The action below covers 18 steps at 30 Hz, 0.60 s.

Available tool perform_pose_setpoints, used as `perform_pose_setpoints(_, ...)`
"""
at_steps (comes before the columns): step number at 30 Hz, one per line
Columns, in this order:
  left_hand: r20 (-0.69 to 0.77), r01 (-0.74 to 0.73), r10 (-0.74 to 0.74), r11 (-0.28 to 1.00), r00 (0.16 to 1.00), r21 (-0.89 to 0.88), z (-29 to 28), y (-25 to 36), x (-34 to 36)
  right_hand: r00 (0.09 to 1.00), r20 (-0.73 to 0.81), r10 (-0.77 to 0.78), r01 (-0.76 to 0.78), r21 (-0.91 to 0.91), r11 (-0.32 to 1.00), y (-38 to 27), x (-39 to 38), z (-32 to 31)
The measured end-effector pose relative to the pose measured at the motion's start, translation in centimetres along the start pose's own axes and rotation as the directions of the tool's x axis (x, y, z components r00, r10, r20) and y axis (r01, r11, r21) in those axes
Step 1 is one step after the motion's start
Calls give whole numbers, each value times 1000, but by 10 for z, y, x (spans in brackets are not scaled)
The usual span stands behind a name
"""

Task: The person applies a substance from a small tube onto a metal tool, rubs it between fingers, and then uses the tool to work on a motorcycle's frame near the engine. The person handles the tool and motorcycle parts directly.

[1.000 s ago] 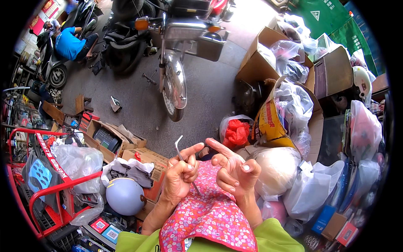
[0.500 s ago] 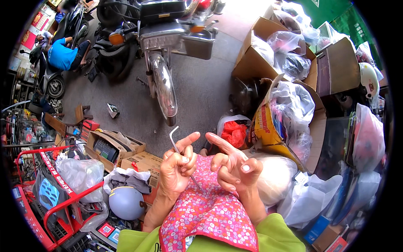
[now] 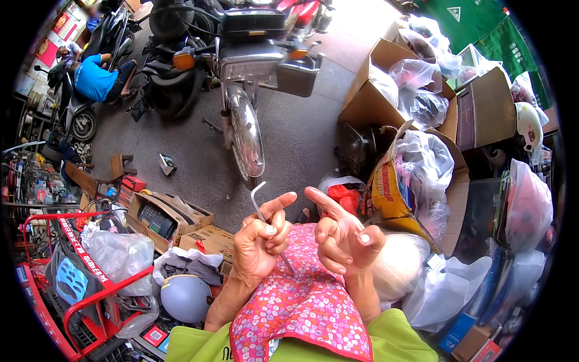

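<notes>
My left hand (image 3: 263, 236) is raised over my lap, its thumb and curled fingers closed round a thin metal rod with a bent upper end (image 3: 256, 199). Its index finger points up and to the right. The rod's lower end slants down past the fingers, in front of a pink flowered apron (image 3: 301, 308). Beside it, my right hand (image 3: 345, 238) holds nothing. Its index finger and thumb stand apart, while the other fingers are partly curled. The two index fingertips are close but do not touch.
Ahead stands a motorcycle's front wheel (image 3: 246, 136). On the right are cardboard boxes (image 3: 386, 181) with plastic bags. At left are a red metal rack (image 3: 108, 289), a grey-blue helmet (image 3: 186, 297) and an open carton (image 3: 160, 220). A person in a blue shirt (image 3: 95, 78) crouches by a scooter.
The view has shifted slightly, so the motorcycle and nearby things sit a little farther right. Both hands keep nearly the same pose, and the rod stays in my left hand.
</notes>
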<state>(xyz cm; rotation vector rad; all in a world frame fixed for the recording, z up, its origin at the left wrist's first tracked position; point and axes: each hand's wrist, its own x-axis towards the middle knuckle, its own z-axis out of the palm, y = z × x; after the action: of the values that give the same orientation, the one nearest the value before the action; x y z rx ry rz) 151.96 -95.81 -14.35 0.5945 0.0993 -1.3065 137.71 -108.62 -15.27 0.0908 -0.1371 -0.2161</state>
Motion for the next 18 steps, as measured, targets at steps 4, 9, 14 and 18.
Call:
perform_pose_setpoints(4,99,77,-60,982,993,-171,-13,8,1,999,-28,46,-47,-39,998,17,5,4)
perform_pose_setpoints(9,91,54,-43,990,995,-127,-20,11,-8,993,-108,43,-54,-102,993,32,10,4)
perform_pose_setpoints(14,19,-74,72,991,997,109,-19,18,-19,999,-6,51,-51,106,993,41,12,-4)
perform_pose_setpoints(18,64,-191,180,941,982,279,-19,20,-24,998,42,47,-53,156,986,48,10,-6)
